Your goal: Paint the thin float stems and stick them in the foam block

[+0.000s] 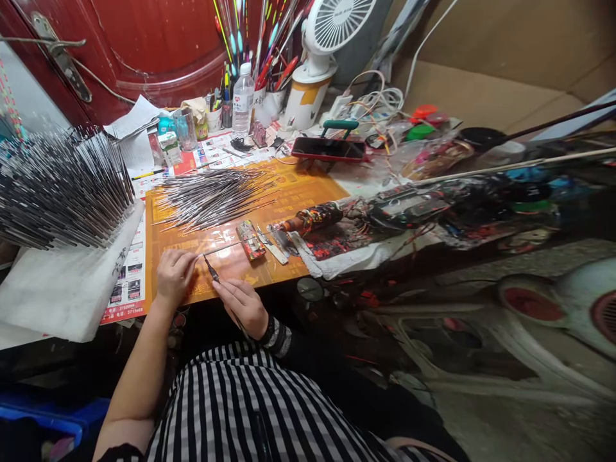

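Observation:
My left hand (174,274) is closed in a pinch on a thin rod (222,248), which sticks out to the right over the orange mat (158,282). Between the fingers of my right hand (243,303) is a slim dark pen-shaped tool (210,269), its tip close to the rod beside my left fingertips. Whether tip and rod touch, I cannot tell. A paint-stained block (251,241) lies by the rod's far end, with small flat blades (273,245) to its right. Beyond my hands a loose pile of thin dark rods (216,192) is spread on the mat.
Many upright rods stand in a white foam block (72,289) at the left. Toward the back are a water bottle (243,99), a white fan (332,32) and a phone (329,149) on a stand. A paint-spattered motor-like tool (320,217) lies on the right.

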Tool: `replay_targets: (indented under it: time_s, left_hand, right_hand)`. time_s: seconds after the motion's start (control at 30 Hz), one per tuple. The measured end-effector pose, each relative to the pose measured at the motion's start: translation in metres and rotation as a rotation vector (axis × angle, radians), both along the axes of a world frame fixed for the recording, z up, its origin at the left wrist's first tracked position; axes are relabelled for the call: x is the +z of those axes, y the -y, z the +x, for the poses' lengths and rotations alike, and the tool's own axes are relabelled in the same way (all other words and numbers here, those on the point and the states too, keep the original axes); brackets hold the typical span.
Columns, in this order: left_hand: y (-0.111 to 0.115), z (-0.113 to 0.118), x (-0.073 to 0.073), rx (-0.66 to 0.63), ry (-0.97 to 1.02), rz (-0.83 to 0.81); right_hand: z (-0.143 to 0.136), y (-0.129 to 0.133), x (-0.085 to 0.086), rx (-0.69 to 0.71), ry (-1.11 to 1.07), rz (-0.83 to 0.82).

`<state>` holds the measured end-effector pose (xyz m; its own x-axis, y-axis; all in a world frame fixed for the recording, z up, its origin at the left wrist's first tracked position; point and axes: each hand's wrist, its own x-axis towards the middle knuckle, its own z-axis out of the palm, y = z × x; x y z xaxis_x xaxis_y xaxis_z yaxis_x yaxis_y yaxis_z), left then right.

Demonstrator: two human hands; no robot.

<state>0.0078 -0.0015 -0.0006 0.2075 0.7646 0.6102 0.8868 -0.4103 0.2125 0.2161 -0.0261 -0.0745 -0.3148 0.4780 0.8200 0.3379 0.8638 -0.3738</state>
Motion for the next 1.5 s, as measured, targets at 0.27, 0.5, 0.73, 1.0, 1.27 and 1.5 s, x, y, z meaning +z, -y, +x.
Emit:
replay_targets:
  time_s: [0.27,0.5,0.73,1.0,1.27,1.5]
  left_hand:
    - [0.000,0.000,0.001,-0.004,-0.008,0.009]
    - [0.000,0.000,0.001,0.003,-0.004,-0.017]
    - [0.000,-0.001,0.000,0.008,-0.002,-0.020]
    - [0.000,0.000,0.000,0.001,-0.018,0.016]
    - [0.000,0.003,-0.003,0.004,-0.042,0.037]
    - [0.015,0.000,-0.001,0.156,-0.043,0.101]
  right_hand:
    - [-0.001,0.001,0.000,-0.020,0.023,0.000]
    - [0.000,0.001,-0.001,-0.017,0.020,-0.017]
    - [-0.001,0.002,-0.001,-0.024,0.029,-0.007]
    - [0.000,0.003,0.000,-0.028,0.037,-0.002]
    - [0.004,0.003,-0.003,-0.015,0.031,0.019]
    - [0.015,0.003,-0.013,0.090,0.015,0.045]
